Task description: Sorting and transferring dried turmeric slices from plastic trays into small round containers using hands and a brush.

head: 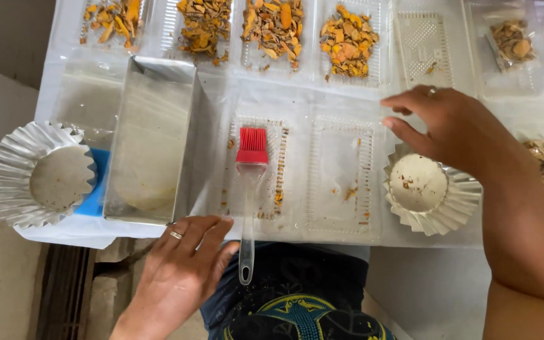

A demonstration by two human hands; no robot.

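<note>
The silicone pastry brush (249, 189) lay across an empty clear plastic tray (256, 170), red bristles up at the far end, clear handle pointing back toward the person's lap and hanging off the table edge. The left hand (181, 267) rested just left of that handle, fingers spread flat and loose, a ring on one finger, holding nothing and not touching the brush. Left of the brush stood a rectangular steel pan (149, 138), empty, with a fluted foil cup (36, 173) beyond it, sitting partly on a blue sponge (96, 189).

Right of the brush came a second empty clear tray (341, 176) with a few orange crumbs, then another fluted foil cup (432, 192). The right hand (451, 129) hovered over that cup's far rim, fingers extended leftward and relaxed, nothing gripped; whether it touched the cup could not be told.

Beyond the brush, a row of clear trays held dried orange-yellow turmeric pieces (275, 25), and one further right of these (424, 41) sat nearly empty.
</note>
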